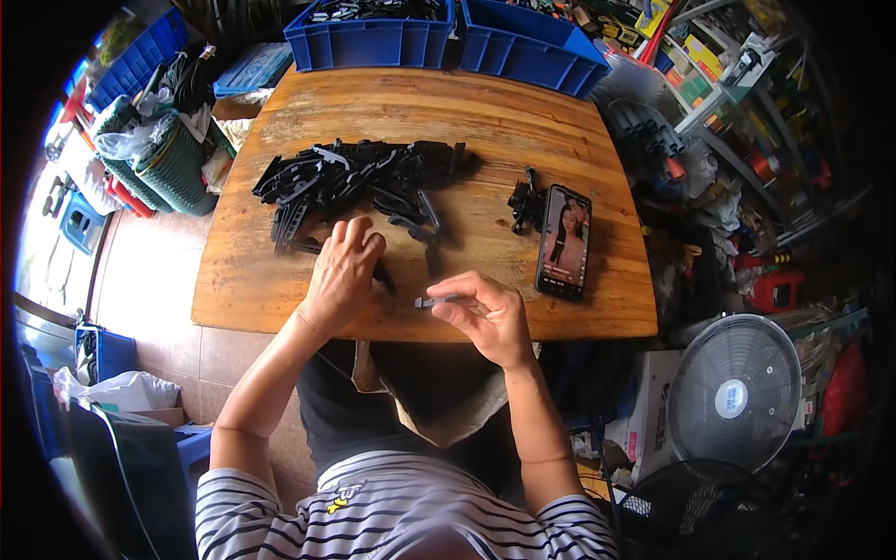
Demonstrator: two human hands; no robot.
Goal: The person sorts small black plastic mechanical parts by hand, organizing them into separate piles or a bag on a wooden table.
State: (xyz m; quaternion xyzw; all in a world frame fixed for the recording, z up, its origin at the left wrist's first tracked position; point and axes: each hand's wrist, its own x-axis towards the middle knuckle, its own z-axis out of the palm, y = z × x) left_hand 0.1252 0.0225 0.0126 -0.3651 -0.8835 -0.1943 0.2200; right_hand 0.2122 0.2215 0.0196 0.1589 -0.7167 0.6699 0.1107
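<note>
Striped shirt cloth comes closest to my lens, one garment, on the near side of both hands. From my remote seat I count one wooden table, stretching beneath and beyond the hands; two blue bins at its far edge, well ahead of them, the left one with dark parts inside; and one round fan, off to the right of the right hand and nearer the body. I make out one pile of black parts on the tabletop, its pieces overlapping too much for me to number. Two bare hands work here, then one phone with a lit screen, ahead and to the right of the right hand, and one small black cluster just left of that phone. Smallest is one grey piece, pinched between thumb and fingers of the right hand, its end pointing toward the left hand. That left hand is knuckles-up with fingers curled, at the near side of the pile; a dark piece shows just right of its fingers, and I cannot tell whether they grip it. The pile spreads directly ahead of the left hand, and ahead and leftward of the right.
</note>
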